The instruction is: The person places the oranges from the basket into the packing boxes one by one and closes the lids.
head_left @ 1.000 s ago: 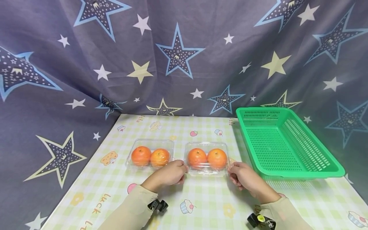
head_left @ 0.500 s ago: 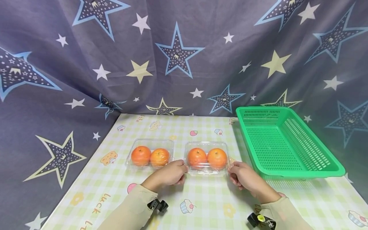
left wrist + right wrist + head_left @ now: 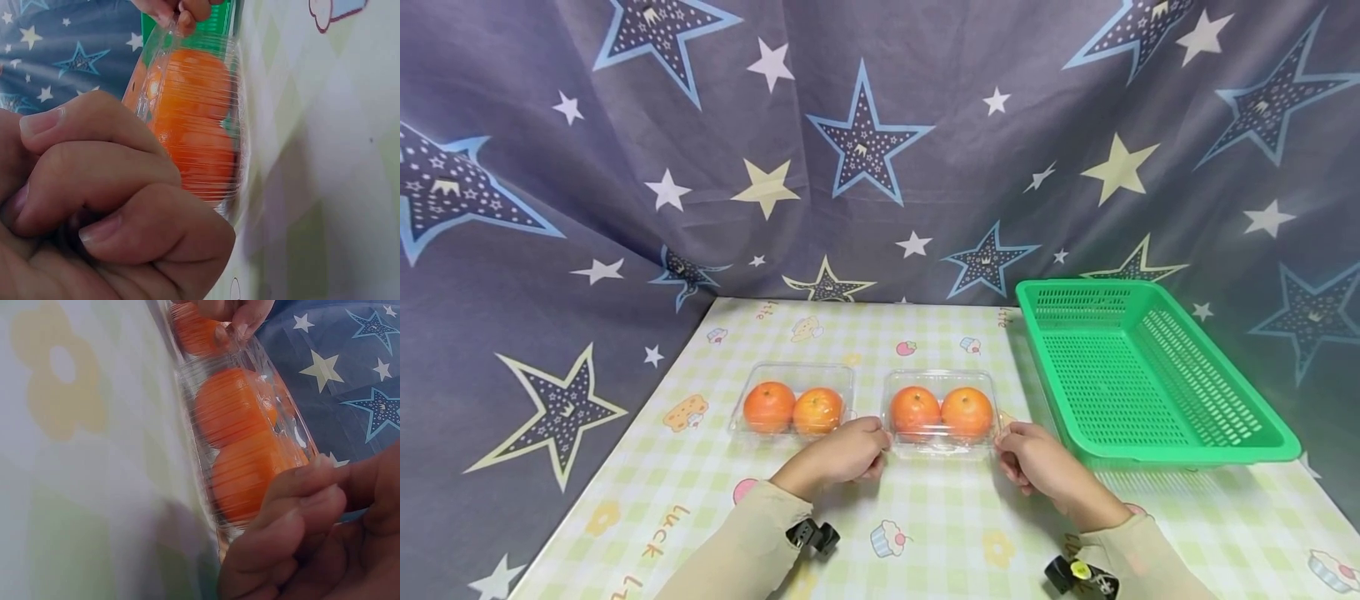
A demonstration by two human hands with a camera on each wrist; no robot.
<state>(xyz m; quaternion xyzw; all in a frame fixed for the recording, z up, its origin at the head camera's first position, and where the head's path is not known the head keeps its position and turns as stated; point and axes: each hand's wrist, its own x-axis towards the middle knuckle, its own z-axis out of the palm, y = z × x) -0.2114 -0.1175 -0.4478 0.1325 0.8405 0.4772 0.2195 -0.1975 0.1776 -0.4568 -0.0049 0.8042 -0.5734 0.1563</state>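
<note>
A clear plastic clamshell box [image 3: 940, 446] with two orange fruits [image 3: 966, 412] inside sits on the table in front of me. My left hand [image 3: 852, 450] pinches its near left corner, with the other fingers curled under. At the near right corner, my right hand [image 3: 1033, 458] pinches the rim between thumb and forefinger, as the right wrist view also shows. To the left stands a second clear clamshell box [image 3: 793, 371], also holding two orange fruits [image 3: 768, 407]. In the left wrist view, curled fingers [image 3: 100, 169] cover part of the held box.
A green perforated plastic basket [image 3: 1060, 375] stands at the right, close beside the right hand. The table [image 3: 940, 517] wears a checked cloth with printed treats. A dark star-patterned curtain [image 3: 865, 233] hangs behind and along the left.
</note>
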